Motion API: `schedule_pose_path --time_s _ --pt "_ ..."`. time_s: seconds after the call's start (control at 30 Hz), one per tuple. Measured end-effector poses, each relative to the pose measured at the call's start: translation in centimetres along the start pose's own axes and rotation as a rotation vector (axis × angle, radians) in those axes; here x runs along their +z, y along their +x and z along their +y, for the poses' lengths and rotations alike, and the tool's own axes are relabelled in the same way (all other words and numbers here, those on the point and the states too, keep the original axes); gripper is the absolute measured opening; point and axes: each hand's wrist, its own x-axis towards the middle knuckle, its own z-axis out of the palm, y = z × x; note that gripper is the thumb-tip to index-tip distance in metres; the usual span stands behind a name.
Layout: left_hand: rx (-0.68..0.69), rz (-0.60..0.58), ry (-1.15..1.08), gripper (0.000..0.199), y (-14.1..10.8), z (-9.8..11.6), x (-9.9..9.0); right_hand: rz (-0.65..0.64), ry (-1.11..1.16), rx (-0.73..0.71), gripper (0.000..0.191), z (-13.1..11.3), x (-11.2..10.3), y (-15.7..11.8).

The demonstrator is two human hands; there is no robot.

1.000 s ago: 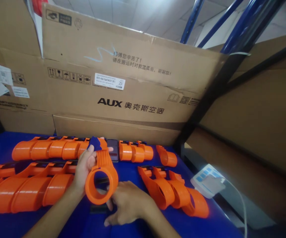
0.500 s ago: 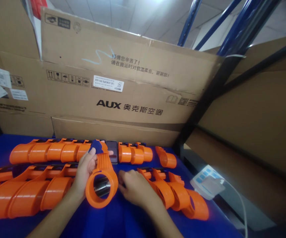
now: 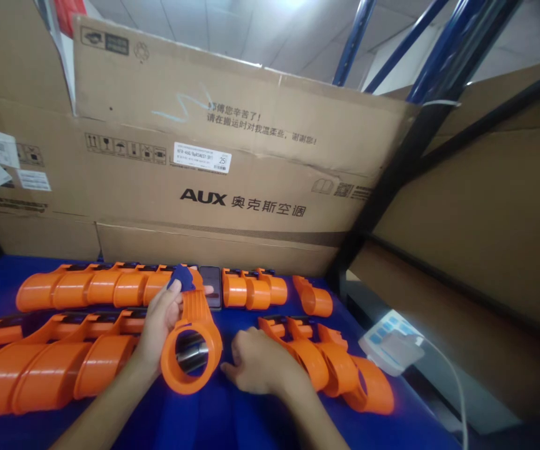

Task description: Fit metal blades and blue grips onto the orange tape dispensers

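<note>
My left hand [image 3: 160, 322] is closed round the handle of an orange tape dispenser [image 3: 194, 312], held up with its ring facing me. A dark blue piece [image 3: 182, 278] sits at the dispenser's top, under my thumb. Through the ring shows a shiny metal part [image 3: 192, 351]. My right hand [image 3: 259, 361] is low over the blue surface, just right of the ring and apart from it. Its thumb and forefinger are apart with nothing visible between them; the other fingers are curled under and mostly hidden. Beside its wrist lie more orange dispensers [image 3: 314, 362].
Orange dispensers [image 3: 104, 287] stand in two rows on the blue table [image 3: 199, 419], left and right. A phone [image 3: 210, 287] lies at the back. At right is a white power strip [image 3: 392, 340] with a cable. A cardboard sheet [image 3: 251, 169] and rack post [image 3: 382, 187] bound the back.
My right hand has shifted slightly, its thumb and forefinger spreading apart. My left hand keeps the tape dispenser in the same pose. The view has moved a little.
</note>
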Motion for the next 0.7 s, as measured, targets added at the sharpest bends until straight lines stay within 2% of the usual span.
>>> schedule_pose_path --time_s 0.1,0.17,0.3,0.5,0.57,0.7 --pt "0.015 0.008 -0.004 0.066 -0.2 0.0 0.4 -0.006 -0.005 -0.002 0.011 0.1 0.0 0.1" --pt "0.008 0.020 0.007 0.064 -0.3 -0.1 0.6 0.058 0.042 -0.018 0.011 0.4 0.0 0.3" --pt "-0.007 0.020 0.046 0.062 -0.2 -0.4 0.3 0.288 0.240 -0.008 0.019 0.7 0.2 1.1" --pt "-0.003 -0.074 0.157 0.057 0.7 -1.6 -0.8 0.675 0.554 0.142 0.021 1.0 0.6 1.8" --pt "0.003 -0.105 0.164 0.057 0.7 -2.1 -1.1 0.718 0.629 0.175 0.022 1.1 0.8 1.8" --pt "0.013 -0.137 0.194 0.057 0.5 -2.7 -1.3 0.686 0.889 0.178 0.024 1.2 1.0 2.1"
